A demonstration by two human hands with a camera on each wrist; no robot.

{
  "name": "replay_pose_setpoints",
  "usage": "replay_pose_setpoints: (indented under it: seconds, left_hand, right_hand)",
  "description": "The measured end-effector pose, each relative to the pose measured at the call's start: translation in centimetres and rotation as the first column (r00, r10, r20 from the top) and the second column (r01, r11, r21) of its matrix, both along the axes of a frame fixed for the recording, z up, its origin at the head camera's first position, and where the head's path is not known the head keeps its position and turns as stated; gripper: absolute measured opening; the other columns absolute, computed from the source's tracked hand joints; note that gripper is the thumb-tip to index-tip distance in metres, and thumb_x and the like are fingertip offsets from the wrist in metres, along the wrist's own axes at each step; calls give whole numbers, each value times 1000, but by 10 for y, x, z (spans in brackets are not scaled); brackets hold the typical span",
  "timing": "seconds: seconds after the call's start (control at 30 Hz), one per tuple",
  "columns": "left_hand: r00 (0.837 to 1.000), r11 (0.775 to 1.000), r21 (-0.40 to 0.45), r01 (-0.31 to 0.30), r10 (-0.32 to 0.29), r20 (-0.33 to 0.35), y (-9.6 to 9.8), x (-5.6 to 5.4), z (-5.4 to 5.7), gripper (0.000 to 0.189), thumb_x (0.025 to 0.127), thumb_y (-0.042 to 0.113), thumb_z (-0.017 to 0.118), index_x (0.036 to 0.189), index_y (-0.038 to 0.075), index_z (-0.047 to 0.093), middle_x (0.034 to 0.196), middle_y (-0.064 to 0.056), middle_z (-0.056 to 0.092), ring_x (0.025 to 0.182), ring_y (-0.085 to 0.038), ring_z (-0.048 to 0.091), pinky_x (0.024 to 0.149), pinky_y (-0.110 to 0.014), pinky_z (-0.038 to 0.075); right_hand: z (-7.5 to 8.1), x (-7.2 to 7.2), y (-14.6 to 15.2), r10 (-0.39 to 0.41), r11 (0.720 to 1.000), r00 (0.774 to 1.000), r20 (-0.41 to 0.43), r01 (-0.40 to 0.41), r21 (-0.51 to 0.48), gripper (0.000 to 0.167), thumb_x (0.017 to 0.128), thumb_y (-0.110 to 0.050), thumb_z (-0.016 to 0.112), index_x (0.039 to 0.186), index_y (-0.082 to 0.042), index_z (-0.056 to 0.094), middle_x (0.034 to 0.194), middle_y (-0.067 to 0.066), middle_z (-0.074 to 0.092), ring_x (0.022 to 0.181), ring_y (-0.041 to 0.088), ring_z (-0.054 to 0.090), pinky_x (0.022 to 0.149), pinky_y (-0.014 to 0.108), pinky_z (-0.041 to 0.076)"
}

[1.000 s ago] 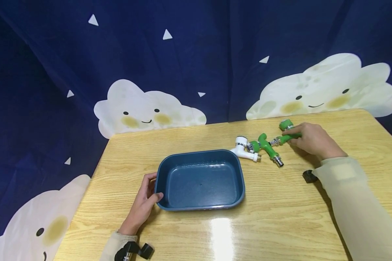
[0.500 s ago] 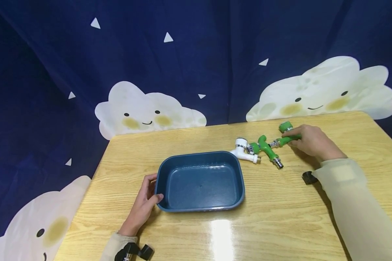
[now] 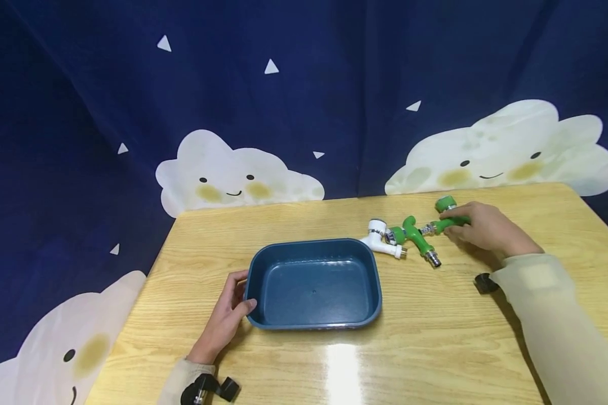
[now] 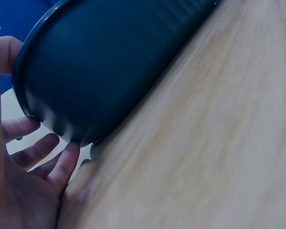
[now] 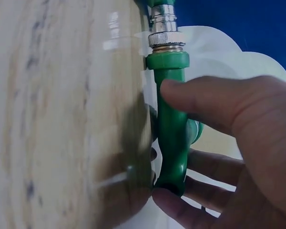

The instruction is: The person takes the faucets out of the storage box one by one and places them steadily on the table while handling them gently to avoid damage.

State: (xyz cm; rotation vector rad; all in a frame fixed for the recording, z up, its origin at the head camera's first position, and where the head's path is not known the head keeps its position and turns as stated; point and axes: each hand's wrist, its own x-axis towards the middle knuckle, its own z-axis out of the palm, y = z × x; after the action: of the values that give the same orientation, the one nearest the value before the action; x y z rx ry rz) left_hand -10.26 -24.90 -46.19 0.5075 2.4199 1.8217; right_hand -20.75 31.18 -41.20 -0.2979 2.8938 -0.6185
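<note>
My left hand (image 3: 224, 322) grips the left wall of a dark blue rectangular plastic basin (image 3: 313, 325), thumb over the rim and fingers outside. In the left wrist view, the fingertips touch the outer wall of the basin (image 4: 100, 71). On the right, my right hand (image 3: 488, 228) holds a green tap (image 3: 441, 226) by its body, close to the table. The right wrist view shows the thumb against one side of that green tap (image 5: 171, 129) and fingers around the other. A second green tap (image 3: 416, 236) lies touching or nearly touching its metal end. Beside that lies a white tap (image 3: 380, 243).
The wooden table (image 3: 436, 337) has its back edge along a dark blue curtain (image 3: 294, 101) printed with clouds. The white tap sits close behind the basin's back right corner. A black wrist mount (image 3: 229, 388) shows beside the left sleeve.
The head view has tilted slightly, so the scene sits a little lower. Both hands keep their holds, and the basin and taps stay in place.
</note>
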Motion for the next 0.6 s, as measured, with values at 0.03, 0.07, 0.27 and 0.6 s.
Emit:
replay_pose_setpoints:
  seconds: [0.03, 0.07, 0.27, 0.6]
  left_hand:
    - [1000, 1000, 1, 0, 0, 2, 0, -1, -1, 49, 99, 1, 51, 146, 6, 40, 148, -21, 49, 130, -8, 57, 100, -22, 51]
    - [1000, 1000, 2, 0, 0, 4, 0, -1, -1, 47, 101, 3, 50, 146, 5, 40, 149, -21, 48, 130, -6, 56, 101, -21, 50]
    - [999, 999, -24, -33, 33, -7, -1, -6, -4, 43, 105, 11, 45, 148, 6, 38, 150, -20, 46, 130, -1, 52, 104, -17, 46]
    - [995, 971, 240, -9, -15, 102, -2, -15, 3, 49, 107, 14, 31, 150, -5, 18, 156, -22, 19, 135, 1, 49, 104, -13, 46]
  right_hand:
    - [0, 0, 0, 4, 1000, 1000, -3, -4, 2, 44, 98, -25, 67, 140, -10, 65, 144, 35, 55, 128, 54, 54, 98, 70, 46]
    - [-1, -1, 0, 12, 1000, 1000, -7, -11, 8, 46, 98, -26, 67, 141, -10, 64, 144, 36, 54, 129, 56, 53, 99, 71, 45]
    - [-2, -4, 3, 62, 996, 998, -33, -59, 65, 54, 98, -28, 68, 147, -9, 57, 145, 40, 49, 131, 61, 48, 102, 74, 42]
    - [-3, 8, 23, 50, 995, 998, -48, -46, 86, 84, 99, -53, 62, 165, -14, 26, 163, 38, 19, 128, 61, 51, 98, 77, 42]
